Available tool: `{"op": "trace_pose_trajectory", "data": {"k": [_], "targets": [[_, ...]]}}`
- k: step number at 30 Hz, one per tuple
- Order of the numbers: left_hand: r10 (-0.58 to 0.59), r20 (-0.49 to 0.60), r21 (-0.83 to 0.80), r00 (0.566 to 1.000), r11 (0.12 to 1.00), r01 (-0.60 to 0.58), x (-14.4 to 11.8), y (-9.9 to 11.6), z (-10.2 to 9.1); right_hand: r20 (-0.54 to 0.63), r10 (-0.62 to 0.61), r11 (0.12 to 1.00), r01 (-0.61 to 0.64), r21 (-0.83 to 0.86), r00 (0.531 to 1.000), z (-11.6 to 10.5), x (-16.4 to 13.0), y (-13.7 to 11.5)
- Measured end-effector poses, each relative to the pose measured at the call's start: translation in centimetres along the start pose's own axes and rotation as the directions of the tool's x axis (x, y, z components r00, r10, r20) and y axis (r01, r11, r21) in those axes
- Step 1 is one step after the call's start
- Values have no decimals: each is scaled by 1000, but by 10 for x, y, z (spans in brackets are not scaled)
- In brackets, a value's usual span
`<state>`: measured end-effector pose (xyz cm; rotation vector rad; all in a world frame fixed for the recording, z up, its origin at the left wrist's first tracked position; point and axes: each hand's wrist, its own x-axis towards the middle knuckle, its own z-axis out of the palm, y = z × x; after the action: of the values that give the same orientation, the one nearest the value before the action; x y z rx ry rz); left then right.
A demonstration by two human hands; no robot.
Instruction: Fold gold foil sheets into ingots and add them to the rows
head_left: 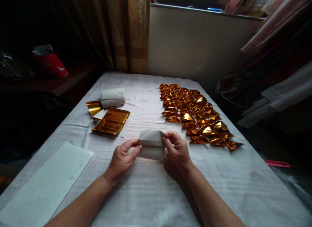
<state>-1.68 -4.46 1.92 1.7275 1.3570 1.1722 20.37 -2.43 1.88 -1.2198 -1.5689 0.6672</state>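
Note:
A partly folded sheet of foil paper (150, 137), its pale side showing, is stretched between my two hands just above the cloth. My left hand (125, 157) pinches its left end between thumb and fingers. At the right end, my right hand (176, 150) grips a corner in the same way. Beyond my left hand lies a stack of gold foil sheets (112, 120), with a curled gold sheet (94, 108) beside it. Rows of folded gold foil pieces (186, 101) cover the right side of the table, beyond my right hand.
A white cloth covers the table (146, 194). A roll of white tissue (112, 97) lies behind the foil stack. A long white lined sheet (48, 184) rests at the front left. A red packet (52, 62) stands on a side shelf. Clothes (287, 87) hang at the right.

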Motion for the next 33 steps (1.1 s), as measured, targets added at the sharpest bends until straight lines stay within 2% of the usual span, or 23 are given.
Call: {"op": "trace_pose_trajectory", "data": {"k": [2, 4, 7, 10, 13, 14, 16, 19, 21, 23, 26, 30, 33], "targets": [[-88, 46, -115, 995, 989, 93, 0, 2, 1, -22, 29, 999, -29, -26, 999, 2, 0, 0], [-130, 66, -170, 989, 976, 139, 1, 2, 2, -43, 61, 995, -64, -79, 997, 3, 1, 1], [-146, 41, -102, 989, 984, 149, 3, -3, 0, -36, 96, 977, -101, -186, 995, 4, 4, 5], [-54, -9, 81, 999, 995, 54, 5, -7, -2, -9, 86, 941, -84, -328, 996, 4, 9, 10], [169, 4, 299, 986, 940, -163, 4, -6, -4, 15, 33, 893, -23, -450, 999, 4, 12, 16], [242, 53, 362, 969, 900, -244, 3, -5, -4, 26, 13, 882, 1, -472, 1000, 5, 13, 18], [322, 219, 439, 921, 810, -388, 2, -3, -4, 48, -21, 871, 42, -489, 999, 7, 14, 21], [293, 451, 480, 843, 717, -506, 0, -2, -1, 59, -36, 869, 60, -492, 998, 10, 14, 25], [240, 524, 502, 817, 688, -524, -1, -2, 1, 58, -27, 874, 52, -483, 998, 10, 15, 25], [197, 543, 531, 817, 673, -515, -2, -3, 3, 60, -12, 886, 39, -462, 998, 9, 16, 23], [157, 519, 577, 840, 661, -480, -4, -4, 5, 89, 17, 913, 21, -407, 996, 4, 15, 17], [130, 466, 616, 875, 662, -427, -5, -5, 6, 188, 71, 961, -17, -278, 980, -6, 11, 10], [135, 434, 627, 891, 665, -406, -6, -6, 6, 268, 68, 979, -13, -203, 961, -13, 7, 10]]}}
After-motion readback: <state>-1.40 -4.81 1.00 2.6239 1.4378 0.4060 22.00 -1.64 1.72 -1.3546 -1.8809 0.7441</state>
